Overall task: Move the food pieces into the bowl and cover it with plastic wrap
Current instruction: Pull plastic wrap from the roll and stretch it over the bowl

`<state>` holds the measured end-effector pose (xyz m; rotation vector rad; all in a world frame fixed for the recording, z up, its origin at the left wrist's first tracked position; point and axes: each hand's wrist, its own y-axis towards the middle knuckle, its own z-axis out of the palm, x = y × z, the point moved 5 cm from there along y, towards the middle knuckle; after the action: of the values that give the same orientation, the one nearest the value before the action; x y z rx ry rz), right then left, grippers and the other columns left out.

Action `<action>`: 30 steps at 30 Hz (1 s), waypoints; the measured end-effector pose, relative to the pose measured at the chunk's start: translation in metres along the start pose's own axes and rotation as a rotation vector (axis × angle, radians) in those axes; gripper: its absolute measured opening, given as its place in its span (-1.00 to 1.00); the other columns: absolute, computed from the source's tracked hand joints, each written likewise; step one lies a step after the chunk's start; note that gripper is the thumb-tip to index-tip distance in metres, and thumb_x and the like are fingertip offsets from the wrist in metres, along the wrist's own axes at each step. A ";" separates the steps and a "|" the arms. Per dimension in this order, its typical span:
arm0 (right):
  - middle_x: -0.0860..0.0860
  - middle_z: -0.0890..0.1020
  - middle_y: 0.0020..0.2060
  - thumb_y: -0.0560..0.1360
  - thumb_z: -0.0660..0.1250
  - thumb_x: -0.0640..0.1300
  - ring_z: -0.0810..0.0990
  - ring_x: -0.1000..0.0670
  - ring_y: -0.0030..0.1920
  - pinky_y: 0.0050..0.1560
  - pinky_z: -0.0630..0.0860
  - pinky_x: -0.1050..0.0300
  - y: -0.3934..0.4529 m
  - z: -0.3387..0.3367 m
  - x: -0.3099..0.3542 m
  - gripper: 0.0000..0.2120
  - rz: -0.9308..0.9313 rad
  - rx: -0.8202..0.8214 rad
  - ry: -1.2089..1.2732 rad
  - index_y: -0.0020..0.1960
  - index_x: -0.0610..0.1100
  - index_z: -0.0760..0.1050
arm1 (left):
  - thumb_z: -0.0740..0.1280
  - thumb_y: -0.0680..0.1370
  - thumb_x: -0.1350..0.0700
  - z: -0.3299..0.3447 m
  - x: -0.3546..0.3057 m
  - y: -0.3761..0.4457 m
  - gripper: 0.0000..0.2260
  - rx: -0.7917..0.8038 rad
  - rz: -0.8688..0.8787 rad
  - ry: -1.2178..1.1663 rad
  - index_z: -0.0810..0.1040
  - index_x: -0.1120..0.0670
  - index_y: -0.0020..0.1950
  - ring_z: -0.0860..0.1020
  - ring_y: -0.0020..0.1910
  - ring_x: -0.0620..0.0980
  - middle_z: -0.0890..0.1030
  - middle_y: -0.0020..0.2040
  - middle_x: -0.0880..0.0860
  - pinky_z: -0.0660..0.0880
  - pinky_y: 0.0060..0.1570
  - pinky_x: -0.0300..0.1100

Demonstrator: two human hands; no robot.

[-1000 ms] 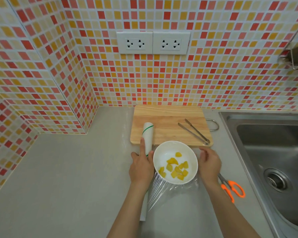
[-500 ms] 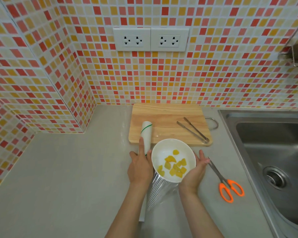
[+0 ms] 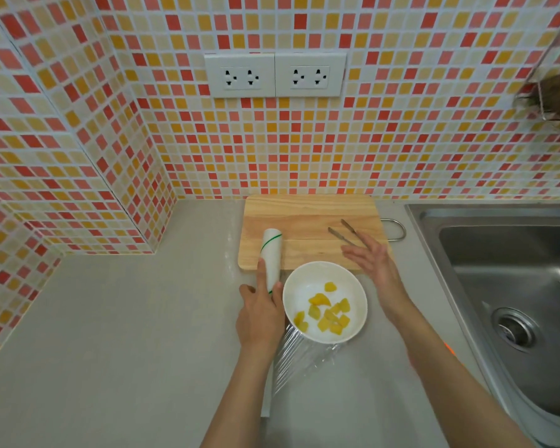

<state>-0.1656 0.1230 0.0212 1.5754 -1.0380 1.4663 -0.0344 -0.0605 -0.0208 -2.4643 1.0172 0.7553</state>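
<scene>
A white bowl (image 3: 304, 287) sits on the grey counter and holds several yellow food pieces (image 3: 327, 313). A pulled-out sheet of clear plastic wrap (image 3: 304, 355) lies under and in front of the bowl. My left hand (image 3: 259, 318) presses on the white plastic wrap roll (image 3: 271, 255), which lies lengthwise just left of the bowl with its far end on the cutting board. My right hand (image 3: 369, 258) hovers with fingers spread, right of the bowl and over the board's near right corner, holding nothing.
A wooden cutting board (image 3: 304, 221) lies behind the bowl, with metal tongs (image 3: 345, 232) on its right part. A steel sink (image 3: 511, 286) takes up the right side. My right forearm hides most of the orange scissors (image 3: 449, 349). Tiled walls stand behind and left.
My right hand let go of the bowl's right side and moved up and away toward the tongs. The bowl stays on the wrap. My left hand stays on the roll.
</scene>
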 end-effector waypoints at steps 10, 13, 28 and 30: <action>-0.02 0.58 0.16 0.21 -0.07 0.56 0.60 0.00 0.10 0.08 0.53 0.02 0.002 0.022 -0.035 -0.15 0.374 0.150 0.038 0.37 0.18 0.29 | -0.03 0.60 -0.19 -0.001 -0.001 -0.001 -0.51 0.009 -0.022 -0.021 -0.10 -0.29 0.51 0.46 -0.23 0.11 0.31 0.04 0.03 0.41 -0.18 -0.08; 0.11 0.55 0.09 0.22 -0.12 0.55 0.56 0.13 0.06 -0.02 0.50 0.14 -0.001 0.022 -0.035 -0.13 0.409 0.167 0.011 0.37 0.12 0.31 | -0.04 0.60 -0.18 -0.001 -0.002 -0.003 -0.51 0.006 -0.019 -0.029 -0.11 -0.30 0.50 0.49 -0.22 0.11 0.33 0.04 0.03 0.41 -0.19 -0.08; 0.21 -0.05 0.47 0.20 0.26 0.47 -0.12 0.18 0.48 0.46 -0.12 0.13 -0.028 0.019 -0.002 0.09 -0.011 0.310 -0.648 0.53 0.02 -0.10 | -0.04 0.60 -0.19 -0.004 -0.001 -0.002 -0.50 0.018 -0.044 -0.010 -0.13 -0.29 0.51 0.38 -0.18 0.08 0.36 -0.05 0.03 0.32 -0.15 -0.09; 0.23 -0.26 0.44 0.07 0.31 0.52 -0.33 0.22 0.45 0.45 -0.33 0.10 -0.036 0.023 -0.004 0.29 -0.072 0.513 -0.959 0.51 0.00 -0.31 | -0.03 0.60 -0.18 -0.004 -0.001 -0.003 -0.50 0.023 -0.045 -0.006 -0.13 -0.28 0.51 0.45 -0.13 0.12 0.41 -0.02 0.07 0.33 -0.14 -0.09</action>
<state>-0.1232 0.1169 0.0160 2.7906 -1.1084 0.9247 -0.0317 -0.0600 -0.0167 -2.4559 0.9597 0.7319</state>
